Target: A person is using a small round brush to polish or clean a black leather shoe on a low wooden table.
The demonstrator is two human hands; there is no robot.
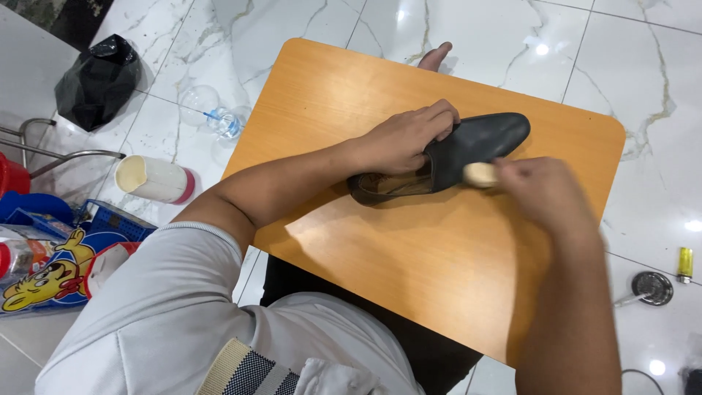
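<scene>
A black slip-on leather shoe (479, 139) lies on its sole on an orange wooden board (409, 249) across my lap, toe pointing right. My left hand (406, 137) grips the shoe's top edge at the opening, fingers curled over it. In my right hand (545, 192), which is blurred, is a pale wooden brush (480, 174), its end pressed against the near side of the shoe.
On the white marble floor to the left are a black plastic bag (99, 77), a clear plastic bottle (219, 121), a white cylindrical container (153, 179) and a blue crate (110, 219). At the right lie a yellow lighter (685, 263) and a small metal lid (652, 287). A bare toe (436, 56) shows beyond the board.
</scene>
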